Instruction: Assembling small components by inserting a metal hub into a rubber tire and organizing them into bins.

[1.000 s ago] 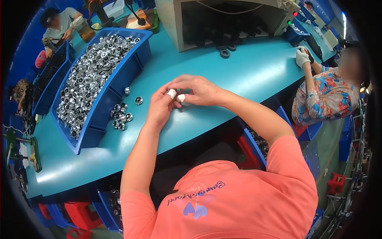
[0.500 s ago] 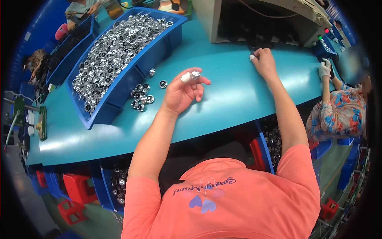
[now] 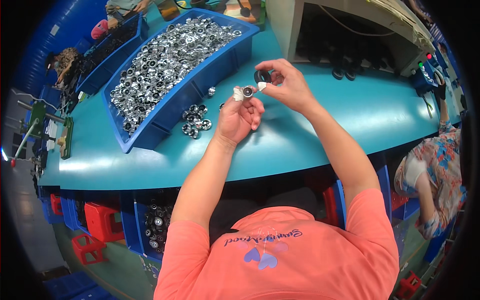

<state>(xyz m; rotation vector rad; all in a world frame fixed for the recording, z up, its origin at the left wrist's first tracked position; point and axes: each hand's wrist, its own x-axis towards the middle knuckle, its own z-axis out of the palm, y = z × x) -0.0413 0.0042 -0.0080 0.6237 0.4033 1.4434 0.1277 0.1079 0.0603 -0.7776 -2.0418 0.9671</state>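
My left hand (image 3: 240,118) pinches a small silver round part with a dark centre (image 3: 247,91), its shiny face turned up. White tape wraps a fingertip there. My right hand (image 3: 290,86) grips a black ring (image 3: 262,76) between thumb and fingers, just beside the silver part; whether the two touch I cannot tell. White tape covers my right thumb tip. Left of my left hand, several loose silver parts (image 3: 196,120) lie on the teal table (image 3: 300,145), and one more silver part (image 3: 211,91) sits near the bin.
A long blue bin (image 3: 175,95) heaped with silver parts stands at the left. At the back right is a box-like enclosure (image 3: 292,40) with black rings (image 3: 338,73) at its opening. A co-worker in a flowered shirt (image 3: 437,170) is at the right. Red stools (image 3: 100,220) stand below.
My right hand has come back from the enclosure's opening to my left hand, now with a black ring in it. The left hand's silver part is turned face up. The view has shifted.
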